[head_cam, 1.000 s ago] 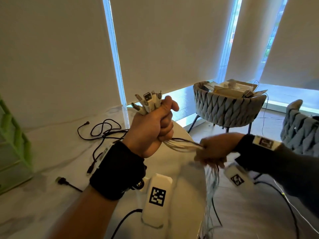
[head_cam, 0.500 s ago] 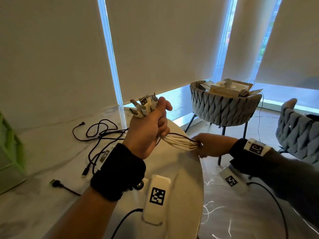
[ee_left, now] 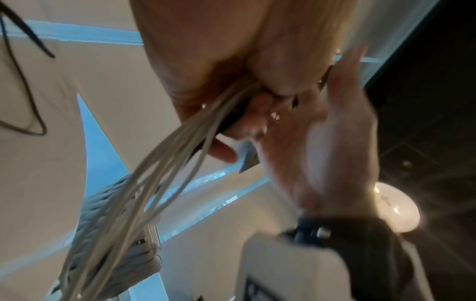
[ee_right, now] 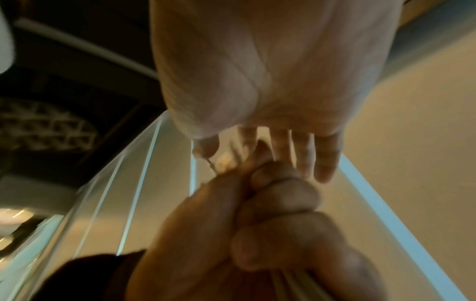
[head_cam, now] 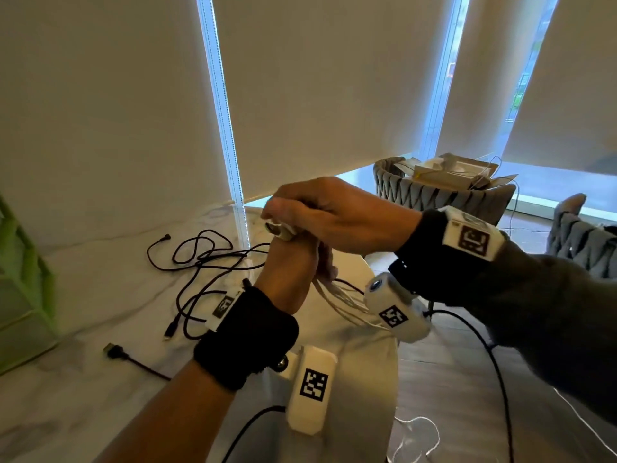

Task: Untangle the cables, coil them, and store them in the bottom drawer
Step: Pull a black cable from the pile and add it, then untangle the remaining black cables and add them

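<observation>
My left hand [head_cam: 289,266] is raised in a fist around a bundle of white cables [head_cam: 340,298], which trail down from it to the right. My right hand [head_cam: 317,212] lies over the top of that fist, fingers bent down over the white plug ends [head_cam: 279,229]. In the left wrist view the white cables [ee_left: 154,173] stream out of the left hand [ee_left: 257,106]. The right wrist view shows my right hand [ee_right: 257,154] with thumb and fingers at the plug tips above the left hand [ee_right: 273,213]. A tangle of black cables [head_cam: 200,262] lies on the marble table [head_cam: 83,379].
A green drawer unit [head_cam: 20,295] stands at the table's left edge. A loose black plug [head_cam: 113,350] lies near the front. Beyond the table's rounded right edge stand a woven grey chair [head_cam: 444,195] loaded with boxes and a second chair [head_cam: 584,238]. White cable loops lie on the floor [head_cam: 417,436].
My right hand left the hanging white strands at the right and rose onto the top of the left fist, covering the plug ends. The left fist stays raised.
</observation>
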A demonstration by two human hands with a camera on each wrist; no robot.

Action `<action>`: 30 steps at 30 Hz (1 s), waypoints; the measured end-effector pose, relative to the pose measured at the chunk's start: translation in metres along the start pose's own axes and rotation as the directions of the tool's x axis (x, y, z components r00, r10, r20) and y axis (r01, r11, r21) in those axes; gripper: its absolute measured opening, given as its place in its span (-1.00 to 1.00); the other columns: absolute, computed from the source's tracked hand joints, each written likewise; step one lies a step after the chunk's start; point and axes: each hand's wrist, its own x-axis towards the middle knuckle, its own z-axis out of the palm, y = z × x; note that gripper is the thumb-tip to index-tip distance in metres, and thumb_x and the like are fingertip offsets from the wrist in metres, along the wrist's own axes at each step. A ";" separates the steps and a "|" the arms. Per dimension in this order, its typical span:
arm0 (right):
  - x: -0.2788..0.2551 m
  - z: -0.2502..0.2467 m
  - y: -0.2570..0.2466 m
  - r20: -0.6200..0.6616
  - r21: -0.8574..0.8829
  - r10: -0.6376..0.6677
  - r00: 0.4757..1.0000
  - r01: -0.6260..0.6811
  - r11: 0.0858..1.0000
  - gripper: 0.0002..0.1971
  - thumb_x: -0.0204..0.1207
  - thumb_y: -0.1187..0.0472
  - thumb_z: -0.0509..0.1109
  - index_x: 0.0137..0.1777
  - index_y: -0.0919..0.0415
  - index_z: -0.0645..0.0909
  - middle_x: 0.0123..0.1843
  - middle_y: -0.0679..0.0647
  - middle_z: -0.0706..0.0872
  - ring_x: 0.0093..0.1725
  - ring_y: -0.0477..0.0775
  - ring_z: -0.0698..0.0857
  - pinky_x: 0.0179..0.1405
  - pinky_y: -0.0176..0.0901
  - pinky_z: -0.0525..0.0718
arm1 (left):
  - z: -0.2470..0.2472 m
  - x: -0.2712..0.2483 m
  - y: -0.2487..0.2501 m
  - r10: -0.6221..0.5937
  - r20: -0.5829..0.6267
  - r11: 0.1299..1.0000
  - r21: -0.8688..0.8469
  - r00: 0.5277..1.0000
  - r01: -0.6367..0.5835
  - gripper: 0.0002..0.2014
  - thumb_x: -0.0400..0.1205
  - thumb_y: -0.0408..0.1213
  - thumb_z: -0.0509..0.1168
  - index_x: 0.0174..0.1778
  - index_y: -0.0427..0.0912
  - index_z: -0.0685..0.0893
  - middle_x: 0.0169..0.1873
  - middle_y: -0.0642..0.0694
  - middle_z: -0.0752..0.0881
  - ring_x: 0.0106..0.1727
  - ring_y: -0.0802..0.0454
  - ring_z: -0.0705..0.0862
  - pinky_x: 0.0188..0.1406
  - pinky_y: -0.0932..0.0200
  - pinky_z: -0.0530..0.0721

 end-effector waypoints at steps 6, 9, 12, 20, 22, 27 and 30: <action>0.003 0.011 -0.005 -0.091 -0.145 -0.119 0.989 0.105 0.984 -0.66 0.73 0.07 0.12 0.08 0.24 0.68 0.06 0.06 0.72 0.02 -0.14 0.61 -0.05 -0.36 0.62 | -0.014 -0.002 0.001 0.162 0.085 0.986 0.018 0.983 -0.164 -0.75 0.73 -0.17 0.11 -0.24 -0.12 0.53 -0.40 -0.33 0.59 -0.44 -0.16 0.59 -0.50 0.11 0.57; 0.001 0.012 -0.010 -0.151 -0.215 -0.249 0.957 0.214 0.953 -0.66 0.75 0.09 0.10 0.41 0.12 0.56 0.44 0.04 0.55 0.24 -0.24 0.53 0.13 -0.52 0.53 | -0.012 -0.005 0.004 0.156 0.130 0.986 0.043 0.979 -0.163 -0.83 0.73 -0.16 0.13 -0.15 -0.03 0.56 -0.37 -0.34 0.56 -0.40 -0.19 0.59 -0.46 0.10 0.59; 0.001 0.004 -0.010 -0.094 -0.282 -0.280 0.955 0.244 0.928 -0.66 0.74 0.10 0.08 0.17 0.22 0.67 0.08 0.07 0.73 0.00 -0.11 0.64 0.00 -0.36 0.57 | -0.019 -0.007 0.015 0.041 0.177 0.999 0.016 0.983 -0.044 -0.77 0.76 -0.28 0.09 -0.16 -0.25 0.54 -0.53 -0.20 0.47 -0.57 -0.07 0.48 -0.52 0.16 0.51; -0.003 0.005 -0.010 -0.083 -0.079 -0.141 0.987 0.134 0.988 -0.63 0.73 0.01 0.08 0.10 0.15 0.70 0.02 -0.09 0.75 0.06 -0.12 0.71 0.05 -0.20 0.65 | -0.022 -0.011 0.022 0.009 0.194 0.997 -0.074 0.981 0.006 -0.79 0.77 -0.32 0.03 -0.16 -0.19 0.47 -0.48 -0.16 0.35 -0.51 0.03 0.33 -0.59 0.23 0.46; -0.002 0.007 -0.015 -0.089 -0.055 -0.154 0.984 0.150 0.987 -0.73 0.73 0.05 0.15 0.23 0.01 0.66 0.05 -0.33 0.69 0.14 -0.26 0.67 0.09 -0.40 0.62 | -0.024 -0.012 0.023 0.033 0.171 0.999 -0.037 0.985 -0.027 -0.76 0.78 -0.32 -0.02 -0.19 -0.07 0.43 -0.42 -0.14 0.38 -0.46 0.01 0.38 -0.52 0.15 0.49; 0.011 0.013 -0.028 0.007 -0.092 -0.169 0.986 0.168 0.981 -0.80 0.72 0.17 0.16 0.06 0.02 0.64 -0.08 -0.21 0.71 -0.04 -0.23 0.68 -0.10 -0.45 0.59 | -0.039 -0.017 0.025 0.017 0.181 1.000 0.008 0.983 -0.019 -0.76 0.79 -0.28 0.01 -0.18 -0.13 0.45 -0.40 -0.20 0.41 -0.46 -0.02 0.39 -0.53 0.18 0.51; 0.024 0.024 -0.037 0.042 -0.129 -0.201 0.979 0.205 0.970 -0.77 0.73 0.16 0.13 0.04 0.10 0.64 -0.09 -0.10 0.71 -0.06 -0.15 0.67 -0.12 -0.45 0.59 | -0.057 -0.022 0.028 0.013 0.163 1.000 -0.010 0.987 -0.012 -0.76 0.77 -0.28 0.04 -0.19 -0.19 0.47 -0.43 -0.20 0.40 -0.48 0.00 0.37 -0.59 0.27 0.51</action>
